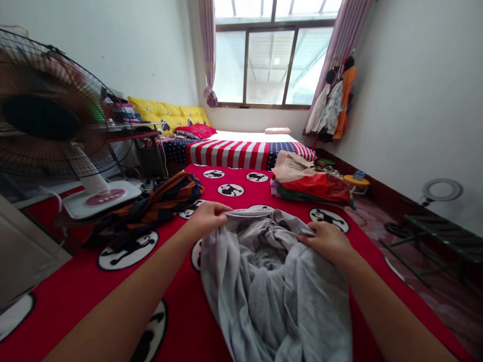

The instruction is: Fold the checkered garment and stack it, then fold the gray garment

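Observation:
A light grey cloth garment [271,301] hangs bunched between my hands, its upper edge gathered into an opening with folds inside. My left hand [207,218] pinches its top edge at the left. On the opposite side my right hand [326,241] is closed on the edge as well. The garment's lower end runs out of the frame, and its exact kind cannot be made out. Under it spreads a red blanket [181,311] with white ovals and black figures. A brown and navy cloth [162,206] lies crumpled on the blanket to the left of my left hand.
A pile of clothes with a red bag [317,187] sits at the blanket's far right. At left a fan [41,115] stands with blurred blades. Beyond are a bed with a striped cover [230,153] and a window [269,68]. A dark green folding stool [437,231] stands right.

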Tool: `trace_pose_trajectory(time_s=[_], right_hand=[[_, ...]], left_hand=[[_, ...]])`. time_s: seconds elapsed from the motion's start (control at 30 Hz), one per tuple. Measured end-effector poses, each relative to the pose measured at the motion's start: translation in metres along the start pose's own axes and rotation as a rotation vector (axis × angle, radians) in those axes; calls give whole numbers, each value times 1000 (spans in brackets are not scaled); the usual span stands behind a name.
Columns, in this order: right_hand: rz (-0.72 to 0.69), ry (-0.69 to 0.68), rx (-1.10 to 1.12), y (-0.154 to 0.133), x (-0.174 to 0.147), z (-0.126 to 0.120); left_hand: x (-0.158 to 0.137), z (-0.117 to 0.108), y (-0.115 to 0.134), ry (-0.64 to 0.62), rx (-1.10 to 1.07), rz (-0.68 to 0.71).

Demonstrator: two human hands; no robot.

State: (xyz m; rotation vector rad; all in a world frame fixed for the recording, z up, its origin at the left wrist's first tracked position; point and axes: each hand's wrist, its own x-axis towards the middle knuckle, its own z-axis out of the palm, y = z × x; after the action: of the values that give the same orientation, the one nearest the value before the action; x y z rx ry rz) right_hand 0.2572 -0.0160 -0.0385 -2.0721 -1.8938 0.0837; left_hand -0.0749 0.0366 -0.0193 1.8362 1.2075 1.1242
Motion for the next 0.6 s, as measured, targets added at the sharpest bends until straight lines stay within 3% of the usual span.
trace_pose_trajectory(time_s=[0.07,0.13,0.2,0.3,0.37,0.47,0.53,0.6], right_hand=[[-2,161,115,-8,-1,-12],[-50,350,365,-25,-8,-27],[-137,395,668,-49,-26,-45],[-261,148,935,-91,-65,-64],[-448,-222,970,-115,-91,-60],[-873,-653,877,-137,-114,-25],[-1058,-759,764,-142,-118,8],[-1121,-769,636,-143,-117,35]], left_hand=[[8,-17,1,312,-78,21],[13,-35,4,558,-144,72],[15,-52,8,803,-258,126],[14,-68,16,985,-460,121],[12,-70,20,962,-546,64],[9,-63,22,873,-545,-2],[9,-55,20,824,-496,6],[10,-47,16,796,-450,61]])
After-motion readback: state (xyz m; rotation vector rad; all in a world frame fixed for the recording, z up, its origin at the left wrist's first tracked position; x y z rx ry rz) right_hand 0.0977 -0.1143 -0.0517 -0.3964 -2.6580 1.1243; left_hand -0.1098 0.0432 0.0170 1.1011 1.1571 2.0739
